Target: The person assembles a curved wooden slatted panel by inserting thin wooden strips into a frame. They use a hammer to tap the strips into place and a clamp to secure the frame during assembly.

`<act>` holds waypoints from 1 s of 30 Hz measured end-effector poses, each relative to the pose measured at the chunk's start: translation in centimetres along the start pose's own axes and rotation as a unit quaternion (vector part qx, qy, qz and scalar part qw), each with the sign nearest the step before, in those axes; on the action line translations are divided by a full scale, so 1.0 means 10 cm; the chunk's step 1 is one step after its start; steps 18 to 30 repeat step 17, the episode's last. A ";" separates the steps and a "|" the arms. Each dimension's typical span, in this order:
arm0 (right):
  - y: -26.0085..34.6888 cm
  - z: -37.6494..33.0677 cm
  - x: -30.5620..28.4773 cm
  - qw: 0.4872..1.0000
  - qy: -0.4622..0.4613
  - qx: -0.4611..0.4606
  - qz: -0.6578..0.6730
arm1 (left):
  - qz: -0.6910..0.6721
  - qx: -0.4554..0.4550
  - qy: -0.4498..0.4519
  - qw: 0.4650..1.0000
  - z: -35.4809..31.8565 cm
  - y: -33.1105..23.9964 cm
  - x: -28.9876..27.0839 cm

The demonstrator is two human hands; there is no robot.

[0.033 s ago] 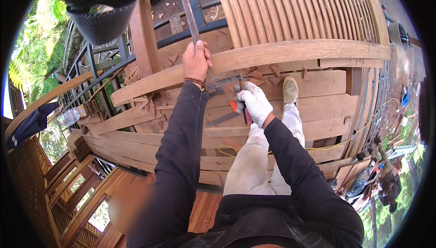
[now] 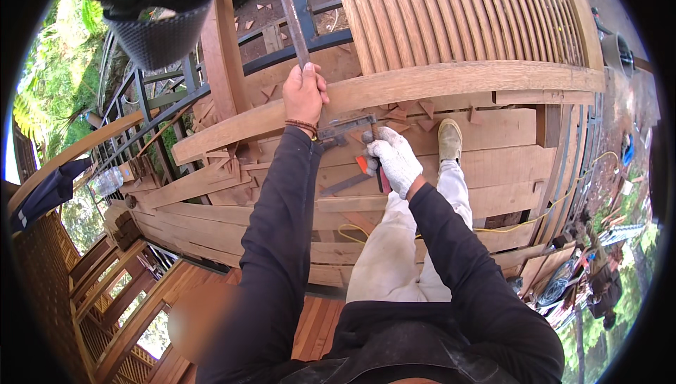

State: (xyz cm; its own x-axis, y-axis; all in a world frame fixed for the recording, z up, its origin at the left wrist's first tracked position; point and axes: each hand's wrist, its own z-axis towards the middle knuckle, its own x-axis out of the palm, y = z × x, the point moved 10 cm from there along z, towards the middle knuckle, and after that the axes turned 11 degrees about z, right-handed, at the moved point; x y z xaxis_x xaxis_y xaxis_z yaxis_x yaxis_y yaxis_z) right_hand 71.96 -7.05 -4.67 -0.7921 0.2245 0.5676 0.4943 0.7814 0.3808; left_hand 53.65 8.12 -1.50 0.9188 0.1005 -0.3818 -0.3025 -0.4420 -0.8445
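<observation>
A long metal bar clamp (image 2: 291,14) crosses the wooden rail (image 2: 451,83) of a slatted panel. My bare left hand (image 2: 304,97) is closed around its bar, at the rail's left part. The clamp's sliding arm (image 2: 343,128) reaches right from beside my left wrist, on the near side of the rail. At that arm's end, my right hand (image 2: 396,160), in a white glove, is closed on the clamp's screw end. A red and black piece (image 2: 365,166) shows beside the gloved fingers; whether it is the clamp's handle I cannot tell.
Slats (image 2: 458,18) fill the panel at upper right. Triangular wood offcuts (image 2: 427,108) lie on the planks (image 2: 493,130) below. A dark metal frame (image 2: 299,49) stands beyond the rail, and a yellow cord (image 2: 507,230) crosses near my legs. A dark textured strap (image 2: 158,35) hangs at upper left.
</observation>
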 end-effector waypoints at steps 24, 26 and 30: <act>0.23 -0.06 -0.19 0.893 -0.085 -0.127 -0.423 | -0.037 0.013 0.009 0.999 0.14 0.10 0.02; 0.23 -0.06 -0.19 0.893 -0.085 -0.127 -0.423 | -0.037 0.013 0.009 0.999 0.14 0.10 0.02; 0.23 -0.06 -0.19 0.893 -0.085 -0.127 -0.423 | -0.037 0.013 0.009 0.999 0.14 0.10 0.02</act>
